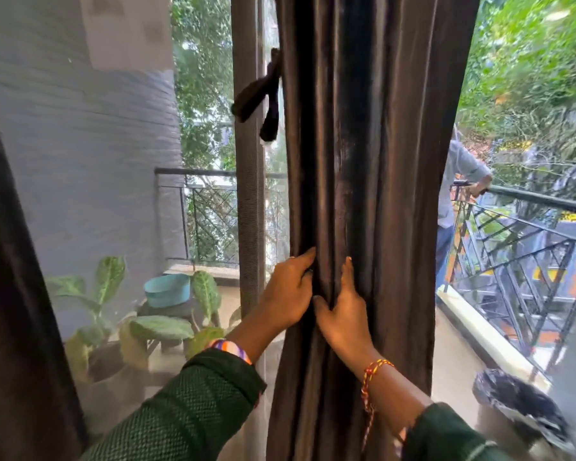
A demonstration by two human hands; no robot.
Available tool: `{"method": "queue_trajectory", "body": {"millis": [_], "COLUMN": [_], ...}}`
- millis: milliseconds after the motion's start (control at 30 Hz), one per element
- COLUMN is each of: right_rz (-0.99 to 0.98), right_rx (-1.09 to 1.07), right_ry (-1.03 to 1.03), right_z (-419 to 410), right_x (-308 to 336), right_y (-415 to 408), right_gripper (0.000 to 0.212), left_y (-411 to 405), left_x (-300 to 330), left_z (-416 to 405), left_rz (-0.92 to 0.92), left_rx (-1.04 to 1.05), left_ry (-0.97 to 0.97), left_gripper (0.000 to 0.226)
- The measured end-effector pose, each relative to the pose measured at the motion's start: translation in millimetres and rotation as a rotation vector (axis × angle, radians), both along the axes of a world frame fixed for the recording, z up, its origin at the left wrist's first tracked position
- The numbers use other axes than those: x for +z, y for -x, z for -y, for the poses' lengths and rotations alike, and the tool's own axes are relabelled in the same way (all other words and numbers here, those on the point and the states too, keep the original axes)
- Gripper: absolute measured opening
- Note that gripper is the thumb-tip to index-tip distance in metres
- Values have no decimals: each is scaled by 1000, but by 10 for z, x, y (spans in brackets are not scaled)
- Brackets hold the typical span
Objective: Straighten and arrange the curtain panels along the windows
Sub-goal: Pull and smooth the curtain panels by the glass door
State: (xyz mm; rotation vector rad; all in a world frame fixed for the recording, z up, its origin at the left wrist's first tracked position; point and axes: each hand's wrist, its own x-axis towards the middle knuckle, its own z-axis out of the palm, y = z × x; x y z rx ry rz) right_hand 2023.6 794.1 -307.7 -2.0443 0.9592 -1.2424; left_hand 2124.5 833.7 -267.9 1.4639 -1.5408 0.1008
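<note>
Curtain panel (363,161) folds within both hands' grip

The curtain (363,194) hangs between the hands. Plants (153,324) sit left of the left hand (288,291); a railing (526,247) stands right of the right hand (341,314).

Bright daylight floods in from outside – the curtain (363,194) reads dark against it; edges bend and smear.
</note>
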Motion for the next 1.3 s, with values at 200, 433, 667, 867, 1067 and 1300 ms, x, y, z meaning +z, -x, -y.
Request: {"method": "queue_trajectory", "body": {"millis": [200,433,667,867,1067,1300], "right_rz": [139,-165,-628,-294,126,79], "right_rx": [11,10,-31,-228,-92,-103], "right_ry": [-5,68,349,764,205,-47], "right_z": [135,66,-216,-322,-137,-149], "right_x": [-30,-265,-309,-275,73,32], "right_y": [-55,-109,-351,-262,-155,-384], "right_gripper": [61,65,64,86,104,57], "left_y": [-180,-222,-270,-689,-1057,-1125], "left_x": [-192,-301,-312,-342,-298,-293], "left_z": [137,49,-27,-410,-856,-1176], "left_rz": [122,-166,-105,-42,35,67], "left_rx": [78,122,262,514,662,703], "left_ry": [-70,86,153,222,197,183], "left_gripper": [53,79,39,33,29,19]}}
